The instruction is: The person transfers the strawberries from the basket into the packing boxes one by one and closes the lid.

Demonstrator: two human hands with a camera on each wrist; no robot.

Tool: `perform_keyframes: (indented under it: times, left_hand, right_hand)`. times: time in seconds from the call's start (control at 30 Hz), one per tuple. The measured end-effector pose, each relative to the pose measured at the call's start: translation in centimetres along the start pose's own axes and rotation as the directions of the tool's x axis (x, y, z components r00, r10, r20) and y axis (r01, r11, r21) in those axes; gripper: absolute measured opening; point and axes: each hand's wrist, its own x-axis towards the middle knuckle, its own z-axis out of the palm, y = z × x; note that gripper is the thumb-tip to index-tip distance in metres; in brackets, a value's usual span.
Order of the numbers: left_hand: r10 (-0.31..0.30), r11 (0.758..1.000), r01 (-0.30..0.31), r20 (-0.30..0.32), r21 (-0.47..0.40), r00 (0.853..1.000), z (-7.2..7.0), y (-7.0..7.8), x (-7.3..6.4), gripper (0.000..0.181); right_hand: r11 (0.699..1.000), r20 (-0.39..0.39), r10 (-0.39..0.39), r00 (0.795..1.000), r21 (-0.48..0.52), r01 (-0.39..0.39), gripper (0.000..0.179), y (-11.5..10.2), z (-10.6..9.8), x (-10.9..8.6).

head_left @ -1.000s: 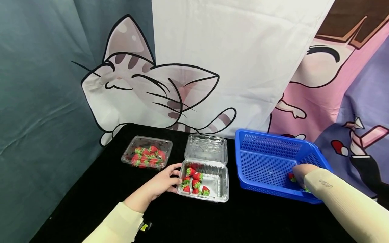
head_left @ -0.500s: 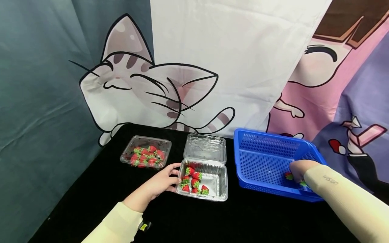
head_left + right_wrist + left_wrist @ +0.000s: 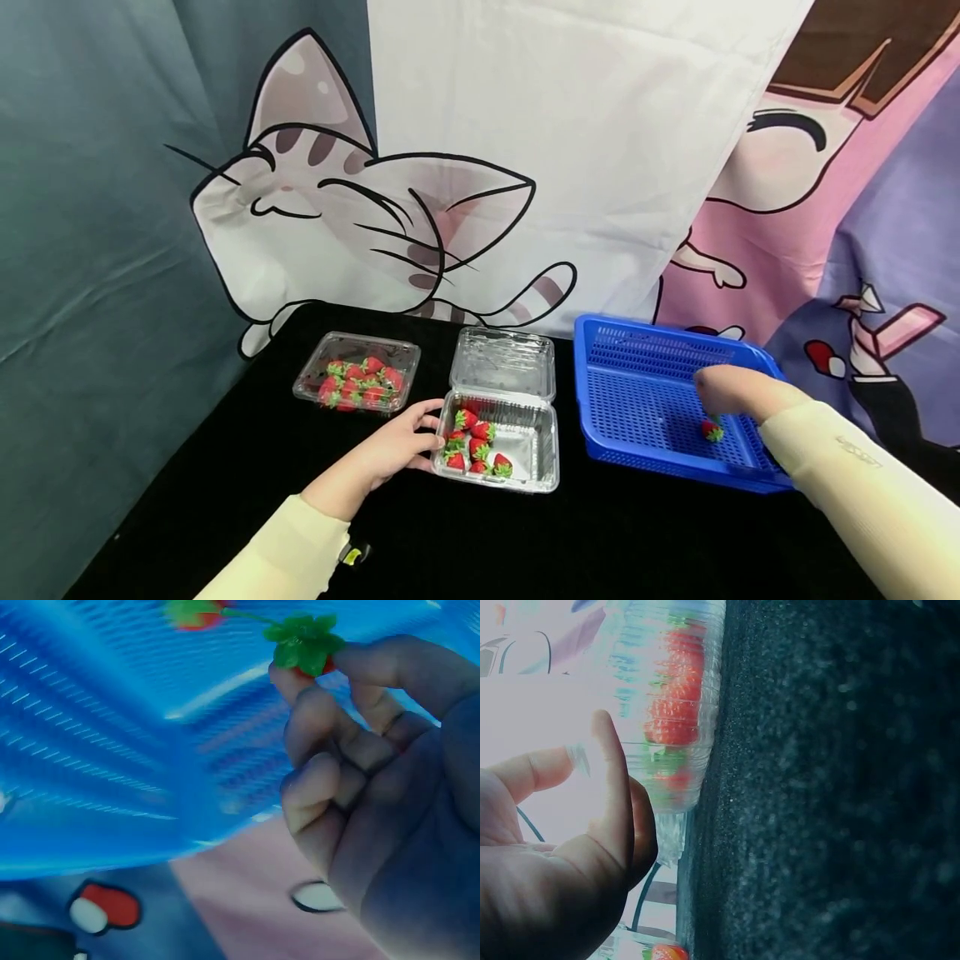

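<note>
My left hand (image 3: 390,450) holds the left rim of a clear plastic clamshell box (image 3: 553,454), thumb at the rim and fingers along its outer side. Its lid (image 3: 504,363) stands open behind it. Several strawberries (image 3: 478,450) lie in the left and middle of the box. Over the blue plastic basket (image 3: 637,461), my right hand (image 3: 731,390) pinches a strawberry (image 3: 304,645) between thumb and fingertips, its green leafy cap facing the right wrist camera. Another strawberry (image 3: 711,430) lies on the basket floor below the hand.
A closed clear clamshell (image 3: 405,354) with several strawberries stands at the back left. Black cloth (image 3: 480,550) covers the table. A printed cat curtain (image 3: 465,83) hangs right behind the table.
My right hand has risen from the basket floor and shifted slightly left with a strawberry, uncovering another one below. The left hand keeps its place on the box.
</note>
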Motion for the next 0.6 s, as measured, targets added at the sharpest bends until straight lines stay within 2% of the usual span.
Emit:
perform_keyframes:
  times: [0.07,0.13,0.27,0.37,0.53,0.6]
  left_hand:
    - [0.000,1.000,0.000,0.001,0.001,1.000,0.0,0.0,0.0,0.066]
    - [0.001,1.000,-0.001,0.006,-0.001,1.000,0.0,0.0,0.0,0.066]
    - [0.000,1.000,0.000,0.012,-0.005,1.000,0.0,0.0,0.1,0.066]
    - [-0.005,1.000,0.005,0.010,0.000,1.000,-0.1,0.0,0.1,0.066]
    - [-0.005,1.000,0.005,0.005,0.009,1.000,-0.1,-0.1,0.1,0.066]
    - [-0.006,1.000,0.006,0.006,0.010,1.000,-0.1,-0.2,0.1,0.066]
  right_hand:
    - [0.998,-0.086,0.001,0.996,0.067,0.005,0.013,-0.9,-0.9,-0.3]
    - [0.996,-0.177,-0.011,0.984,0.085,0.026,0.016,-2.0,-1.9,-0.8]
    - [0.995,-0.342,-0.034,0.939,0.075,0.063,0.017,-5.4,-3.4,-1.5]
    - [0.993,-0.438,-0.062,0.897,0.063,0.099,0.017,-8.6,-3.5,-1.7]
    - [0.978,-0.537,-0.143,0.831,0.049,0.201,0.016,-13.9,-2.3,-1.3]
    - [0.970,-0.547,-0.176,0.819,0.046,0.239,0.016,-15.8,-1.8,-1.0]
